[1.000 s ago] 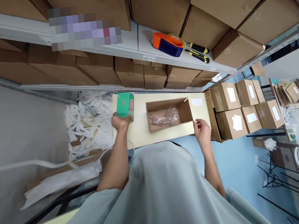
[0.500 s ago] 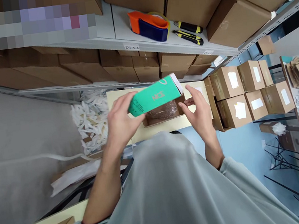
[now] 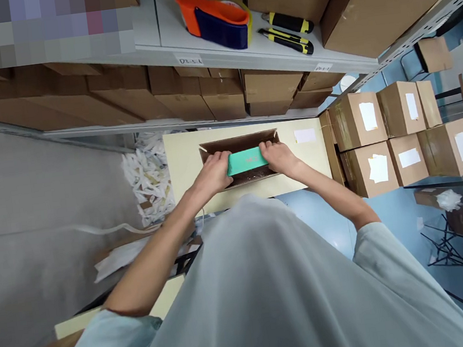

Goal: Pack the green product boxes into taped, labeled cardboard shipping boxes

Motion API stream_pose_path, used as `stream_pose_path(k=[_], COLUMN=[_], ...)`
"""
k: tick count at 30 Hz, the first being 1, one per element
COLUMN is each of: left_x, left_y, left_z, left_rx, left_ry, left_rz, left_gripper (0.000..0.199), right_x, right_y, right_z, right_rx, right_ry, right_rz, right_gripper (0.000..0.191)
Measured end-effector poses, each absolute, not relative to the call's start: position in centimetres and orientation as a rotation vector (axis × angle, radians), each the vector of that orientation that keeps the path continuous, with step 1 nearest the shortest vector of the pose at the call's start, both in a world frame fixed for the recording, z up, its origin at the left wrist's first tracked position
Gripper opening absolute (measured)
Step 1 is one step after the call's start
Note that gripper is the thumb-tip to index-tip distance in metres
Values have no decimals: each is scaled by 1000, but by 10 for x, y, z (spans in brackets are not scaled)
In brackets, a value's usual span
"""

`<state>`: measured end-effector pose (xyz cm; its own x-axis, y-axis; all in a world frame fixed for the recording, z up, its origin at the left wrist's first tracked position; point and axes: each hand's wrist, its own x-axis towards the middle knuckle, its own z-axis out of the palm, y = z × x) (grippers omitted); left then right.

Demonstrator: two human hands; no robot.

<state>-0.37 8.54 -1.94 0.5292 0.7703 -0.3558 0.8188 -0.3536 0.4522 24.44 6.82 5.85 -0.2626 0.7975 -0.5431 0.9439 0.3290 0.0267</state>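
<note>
The person's left hand (image 3: 214, 173) and right hand (image 3: 282, 159) share a green box (image 3: 247, 161) in the mouth of an open carton (image 3: 238, 140) on the desk (image 3: 183, 145). Each grip is partly closed on one end of the box, fingers bent round it, with nothing else seen in either; the thumbs are hard to make out. The box runs nearly in line with the carton's long walls, its right end slightly nearer the far wall. How deep it sits, and whether it touches the bottom, cannot be told; something shiny shows below its near edge. Holding both ends suits a long, narrow box, as it should keep the piece level. Good handling here likely means even, light pressure, so the ends do not dent, both ends kept at one height, and the sides square to the walls. Knuckles want care too, since the left hand is close to the carton's left end and the right hand overlaps its right end. A white label (image 3: 305, 135) lies on the desk to the right, apart from the carton and beyond the right hand.
</note>
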Motion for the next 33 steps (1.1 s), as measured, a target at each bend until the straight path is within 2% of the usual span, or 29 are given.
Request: stream_pose_path(k=[5, 8, 12, 16, 24, 26, 29, 32, 33], left_x=[27, 40, 51, 54, 56, 52, 37, 15, 8], left_y=[103, 110, 112, 105, 90, 82, 58, 25, 14], left_z=[-47, -66, -86, -95, -82, -67, -34, -5, 1], left_rx=[2147, 2053, 2025, 2034, 2014, 2031, 2094, 1989, 1906], left_ry=[1281, 1304, 1335, 1325, 1366, 1392, 1480, 1800, 1931], left_rz=[-445, -485, -511, -572, -610, -503, -104, 257, 312], left_gripper=[81, 89, 90, 87, 87, 83, 69, 60, 60], right_x=[234, 229, 222, 220, 224, 231, 256, 293, 304], right_y=[98, 113, 117, 110, 97, 89, 63, 28, 18], right_z=[11, -14, -38, -48, -41, -26, 5, 33, 39], right_rx=[1434, 1446, 1476, 1511, 1441, 1450, 1577, 1940, 2054], right_ry=[2076, 2011, 1935, 1887, 1952, 2034, 2274, 2323, 2283], right_rz=[-523, -592, -624, -656, -616, -585, -473, -402, -415], right_gripper=[49, 47, 48, 51, 43, 44, 43, 24, 25])
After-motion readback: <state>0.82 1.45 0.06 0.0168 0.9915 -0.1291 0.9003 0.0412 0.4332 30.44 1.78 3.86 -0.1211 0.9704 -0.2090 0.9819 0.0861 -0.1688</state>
